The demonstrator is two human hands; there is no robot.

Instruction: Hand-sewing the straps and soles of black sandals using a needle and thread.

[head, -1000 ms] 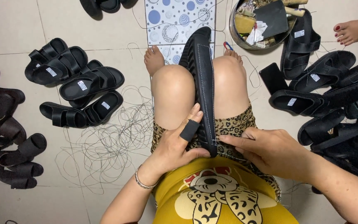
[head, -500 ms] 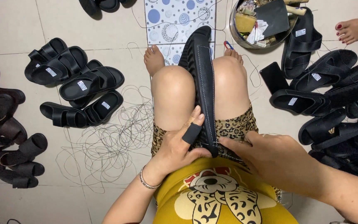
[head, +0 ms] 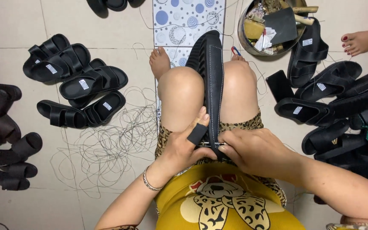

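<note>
Hand-stitching a black sandal [head: 210, 76] clamped between the knees.
Left hand [head: 187, 147] steadies its near end; right hand [head: 252, 150] pinches a needle [head: 211, 145], likely pulling thread next.

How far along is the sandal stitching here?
Done: a white stitch line runs along the black sandal clamped between the knees, and strapped sandals lie grouped on the floor. In hand: the left hand, with a black finger guard, and the right hand work a metal needle at the sandal's near end. Left: loose thread and more sandals at the right; their state is unclear.
</note>
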